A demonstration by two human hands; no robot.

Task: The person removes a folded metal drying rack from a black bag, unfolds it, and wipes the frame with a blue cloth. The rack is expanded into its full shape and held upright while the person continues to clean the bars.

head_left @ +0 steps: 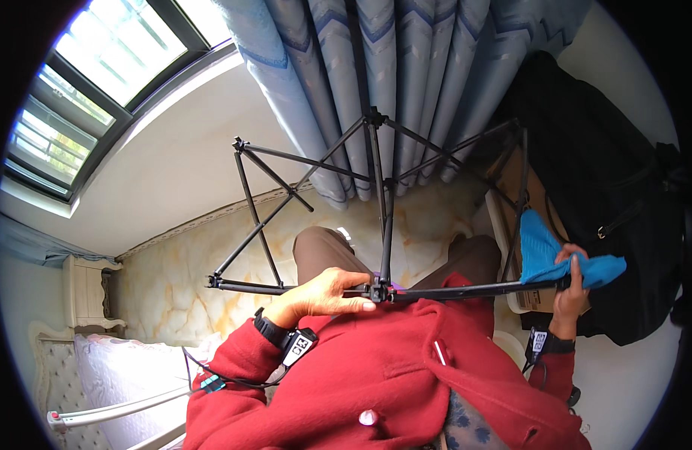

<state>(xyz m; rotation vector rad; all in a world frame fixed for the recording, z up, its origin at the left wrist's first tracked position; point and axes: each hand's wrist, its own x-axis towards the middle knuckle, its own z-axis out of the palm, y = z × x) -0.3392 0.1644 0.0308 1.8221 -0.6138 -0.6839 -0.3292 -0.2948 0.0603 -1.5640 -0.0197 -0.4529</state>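
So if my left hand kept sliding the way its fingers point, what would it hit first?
The left hand lies on the black rod, fingers pointing right along it. First in that line is the centre joint, right at the fingertips. Depth is hard to judge, but they look almost touching.

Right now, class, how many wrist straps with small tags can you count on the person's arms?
2. One wrist strap sits on the left wrist, behind the left hand resting on the black folding rack. The other strap is on the right wrist, below the right hand holding a blue cloth.
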